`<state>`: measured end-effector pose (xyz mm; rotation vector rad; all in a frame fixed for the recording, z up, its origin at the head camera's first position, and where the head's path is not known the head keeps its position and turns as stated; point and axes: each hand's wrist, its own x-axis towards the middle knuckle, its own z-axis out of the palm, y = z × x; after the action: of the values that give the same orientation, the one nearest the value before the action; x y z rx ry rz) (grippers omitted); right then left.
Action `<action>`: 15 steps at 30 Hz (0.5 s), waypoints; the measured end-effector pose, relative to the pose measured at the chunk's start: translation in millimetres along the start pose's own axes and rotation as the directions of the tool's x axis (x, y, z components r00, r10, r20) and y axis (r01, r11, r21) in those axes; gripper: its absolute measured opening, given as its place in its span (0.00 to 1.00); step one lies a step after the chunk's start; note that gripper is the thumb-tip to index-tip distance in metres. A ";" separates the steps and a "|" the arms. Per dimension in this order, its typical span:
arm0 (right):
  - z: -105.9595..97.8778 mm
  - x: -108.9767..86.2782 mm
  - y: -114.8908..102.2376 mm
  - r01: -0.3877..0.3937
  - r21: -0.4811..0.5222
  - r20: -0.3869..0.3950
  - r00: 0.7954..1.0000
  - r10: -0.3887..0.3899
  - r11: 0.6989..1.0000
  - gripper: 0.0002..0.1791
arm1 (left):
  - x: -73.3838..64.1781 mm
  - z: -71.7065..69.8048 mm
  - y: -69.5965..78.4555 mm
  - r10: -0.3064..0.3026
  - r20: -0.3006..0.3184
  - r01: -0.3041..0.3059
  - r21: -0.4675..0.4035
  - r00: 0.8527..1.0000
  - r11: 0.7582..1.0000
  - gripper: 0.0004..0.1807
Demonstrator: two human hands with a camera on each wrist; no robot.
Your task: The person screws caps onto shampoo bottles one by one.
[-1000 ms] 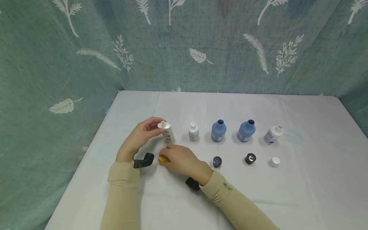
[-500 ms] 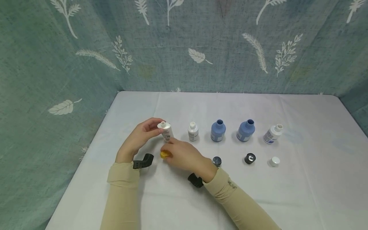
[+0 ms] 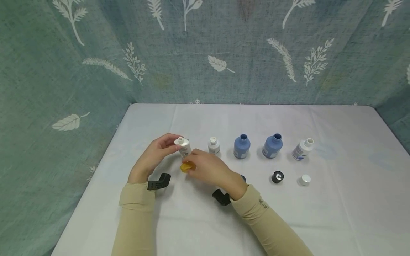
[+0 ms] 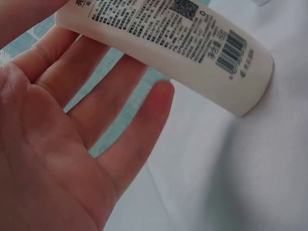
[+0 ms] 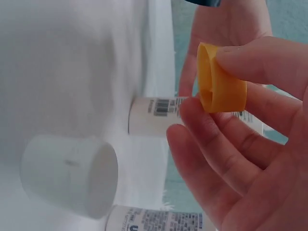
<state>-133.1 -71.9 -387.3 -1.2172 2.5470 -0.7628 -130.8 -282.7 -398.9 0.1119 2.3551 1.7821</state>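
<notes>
My left hand (image 3: 157, 153) grips a white bottle (image 3: 184, 147) by its upper part, with fingers behind and thumb in front. The bottle's narrow neck is uncapped. Printed text and a barcode cover its side in the left wrist view, where the bottle (image 4: 192, 53) appears with its base against the white cloth. Just in front of it, my right hand (image 3: 208, 169) pinches a yellow cap (image 5: 224, 86) between thumb and fingers. In the right wrist view the cap's hollow side shows at left, and the cap is apart from the bottle's neck.
To the right stand a small white bottle (image 3: 214, 145), two blue bottles (image 3: 241, 146) and another white bottle (image 3: 302, 149), all uncapped. Before them lie a black cap (image 3: 277, 176) and a white cap (image 3: 304, 180). Another white cap (image 5: 70, 175) shows in the right wrist view.
My right hand has lifted the yellow cap and carried it away from me, closer to the white bottle. The left hand keeps its hold on the bottle.
</notes>
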 end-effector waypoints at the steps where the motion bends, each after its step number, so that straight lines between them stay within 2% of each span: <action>1: -0.6 -0.2 0.8 0.003 0.010 -0.004 1.000 -0.003 1.000 0.17 | 0.3 0.2 -1.2 0.006 0.001 -0.005 -0.007 1.000 1.000 0.21; 9: -5.5 -0.6 4.8 0.105 0.079 -0.103 0.990 -0.096 0.991 0.15 | 2.3 1.1 -5.0 0.051 0.015 -0.050 -0.038 0.999 0.998 0.20; 15: -13.1 -3.3 5.2 0.189 0.137 -0.250 0.957 -0.151 0.972 0.16 | -2.0 5.6 9.5 0.044 0.009 -0.043 -0.073 0.999 0.996 0.20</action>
<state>-139.8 -61.9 -379.2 -1.3786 2.5235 -1.1944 -128.3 -275.2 -391.0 0.1623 2.2942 1.8806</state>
